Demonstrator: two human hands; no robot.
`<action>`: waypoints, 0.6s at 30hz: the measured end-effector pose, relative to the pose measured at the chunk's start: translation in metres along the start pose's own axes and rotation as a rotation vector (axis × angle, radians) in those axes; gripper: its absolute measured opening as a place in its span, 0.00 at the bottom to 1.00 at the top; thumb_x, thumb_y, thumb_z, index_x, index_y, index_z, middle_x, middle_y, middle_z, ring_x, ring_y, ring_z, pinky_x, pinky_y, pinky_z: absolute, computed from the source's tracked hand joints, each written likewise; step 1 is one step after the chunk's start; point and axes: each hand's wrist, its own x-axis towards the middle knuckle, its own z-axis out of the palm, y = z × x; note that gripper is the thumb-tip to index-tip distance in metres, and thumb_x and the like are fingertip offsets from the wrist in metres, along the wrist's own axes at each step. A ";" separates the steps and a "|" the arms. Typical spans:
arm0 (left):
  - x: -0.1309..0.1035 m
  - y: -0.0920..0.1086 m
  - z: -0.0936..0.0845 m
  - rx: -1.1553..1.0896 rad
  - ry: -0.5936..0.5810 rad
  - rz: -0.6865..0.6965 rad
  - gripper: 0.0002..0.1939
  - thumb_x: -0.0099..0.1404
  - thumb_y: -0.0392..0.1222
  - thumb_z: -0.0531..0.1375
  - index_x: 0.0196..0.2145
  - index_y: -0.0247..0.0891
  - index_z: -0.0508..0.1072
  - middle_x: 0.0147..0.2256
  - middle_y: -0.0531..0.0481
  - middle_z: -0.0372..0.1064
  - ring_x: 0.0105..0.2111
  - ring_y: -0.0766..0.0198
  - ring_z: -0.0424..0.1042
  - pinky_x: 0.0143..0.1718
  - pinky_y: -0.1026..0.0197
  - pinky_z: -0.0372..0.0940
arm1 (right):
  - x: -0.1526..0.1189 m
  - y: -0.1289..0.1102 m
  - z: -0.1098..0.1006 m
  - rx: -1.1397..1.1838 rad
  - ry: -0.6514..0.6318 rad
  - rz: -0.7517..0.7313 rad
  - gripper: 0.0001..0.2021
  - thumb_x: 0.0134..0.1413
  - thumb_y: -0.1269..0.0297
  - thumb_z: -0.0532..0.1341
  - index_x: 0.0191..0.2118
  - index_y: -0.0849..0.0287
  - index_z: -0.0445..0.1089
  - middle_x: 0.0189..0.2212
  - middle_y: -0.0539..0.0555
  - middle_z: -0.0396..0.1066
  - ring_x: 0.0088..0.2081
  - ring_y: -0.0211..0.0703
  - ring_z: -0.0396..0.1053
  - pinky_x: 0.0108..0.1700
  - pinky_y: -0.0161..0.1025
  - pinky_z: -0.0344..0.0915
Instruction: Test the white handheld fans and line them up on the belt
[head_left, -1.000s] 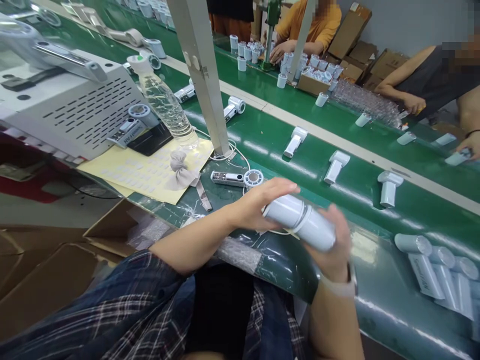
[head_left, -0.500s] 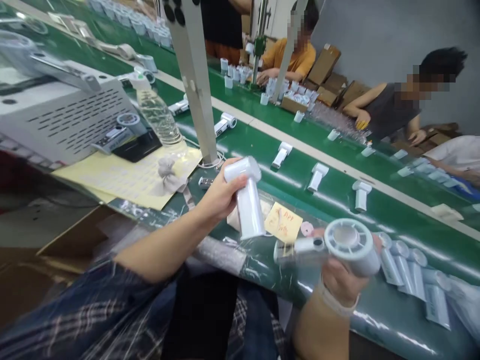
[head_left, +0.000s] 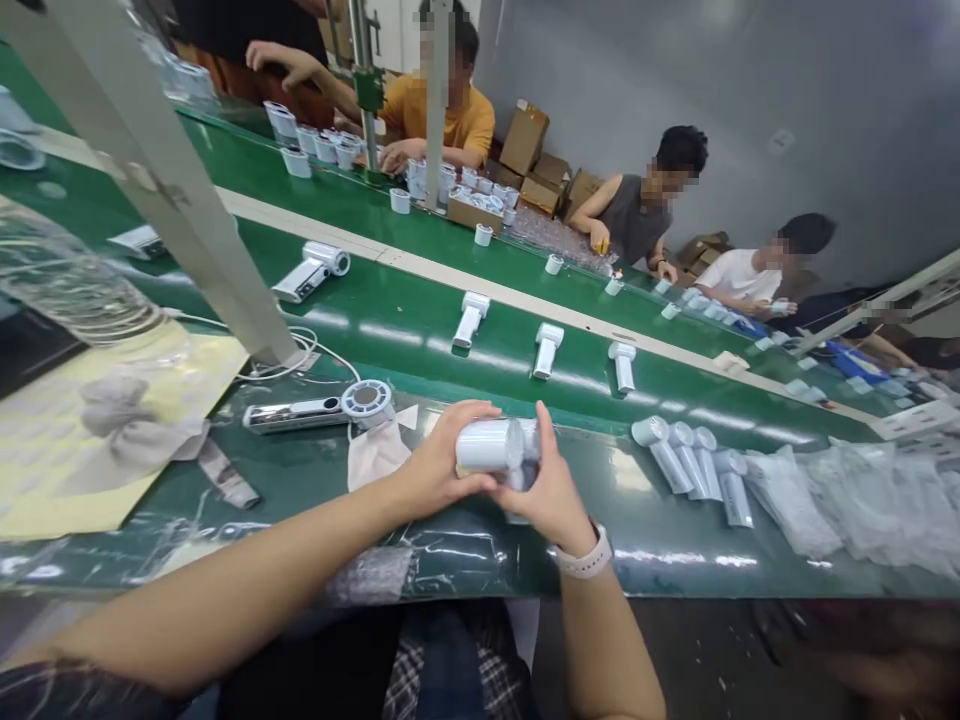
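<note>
My left hand [head_left: 435, 465] is closed around the round white head of a handheld fan [head_left: 486, 447], thumb below and fingers above. My right hand [head_left: 553, 490] meets it from the other side, its fingers curved around a second white handheld fan [head_left: 529, 438], mostly hidden behind the first. The two fans are close together above the bench; whether they touch I cannot tell. Left of my hands, a handheld fan with a dark-slotted grille [head_left: 367, 398] lies on the bench, next to a pale cloth pouch [head_left: 377, 455].
Several white fans [head_left: 684, 460] lie in a row on the right, beside clear plastic bags [head_left: 847, 500]. Along the green conveyor [head_left: 405, 330] lie more fans [head_left: 549, 350]. A metal post [head_left: 172, 190] stands left, near a yellow sheet [head_left: 67, 440]. Co-workers [head_left: 442, 110] sit across the belt.
My hands, apart before with a fan in each, have come together in front of me. The view has swung right, so the bench items appear further left.
</note>
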 end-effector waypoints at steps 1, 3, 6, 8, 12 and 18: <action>0.000 -0.006 0.000 0.045 -0.065 -0.030 0.38 0.65 0.66 0.62 0.64 0.43 0.61 0.62 0.34 0.64 0.63 0.41 0.64 0.65 0.36 0.60 | 0.003 0.008 -0.017 -0.136 0.050 0.050 0.60 0.45 0.51 0.75 0.77 0.54 0.40 0.61 0.64 0.70 0.60 0.61 0.71 0.63 0.57 0.66; 0.000 -0.014 -0.003 0.153 -0.078 -0.071 0.32 0.70 0.62 0.58 0.64 0.43 0.62 0.66 0.34 0.59 0.67 0.40 0.58 0.67 0.32 0.55 | 0.009 0.027 -0.052 -0.431 0.137 0.172 0.53 0.49 0.58 0.72 0.76 0.57 0.46 0.57 0.65 0.73 0.59 0.63 0.71 0.61 0.58 0.67; 0.002 -0.021 -0.010 0.269 0.031 -0.098 0.25 0.72 0.55 0.57 0.62 0.43 0.64 0.65 0.36 0.60 0.67 0.42 0.58 0.67 0.30 0.54 | 0.017 0.056 -0.098 -0.790 0.226 0.306 0.46 0.50 0.62 0.71 0.73 0.61 0.55 0.56 0.70 0.71 0.58 0.67 0.71 0.58 0.60 0.67; 0.002 -0.021 -0.010 0.293 0.056 -0.105 0.22 0.71 0.52 0.57 0.60 0.43 0.66 0.63 0.37 0.62 0.65 0.43 0.59 0.67 0.30 0.56 | 0.025 0.068 -0.123 -0.939 0.345 0.235 0.40 0.49 0.60 0.72 0.68 0.60 0.63 0.65 0.73 0.61 0.63 0.71 0.64 0.61 0.63 0.62; 0.001 -0.015 -0.006 0.309 -0.036 -0.091 0.20 0.69 0.46 0.59 0.57 0.42 0.69 0.64 0.36 0.62 0.66 0.41 0.58 0.67 0.30 0.56 | 0.075 0.072 -0.170 -0.957 0.430 0.222 0.33 0.53 0.50 0.70 0.62 0.58 0.70 0.72 0.69 0.47 0.70 0.72 0.51 0.65 0.62 0.56; -0.003 -0.020 0.007 0.344 -0.070 -0.040 0.18 0.66 0.39 0.60 0.54 0.42 0.71 0.64 0.35 0.60 0.67 0.40 0.56 0.65 0.31 0.60 | 0.178 0.070 -0.197 -0.922 0.256 0.458 0.14 0.66 0.58 0.65 0.51 0.61 0.74 0.52 0.59 0.74 0.48 0.48 0.74 0.50 0.47 0.74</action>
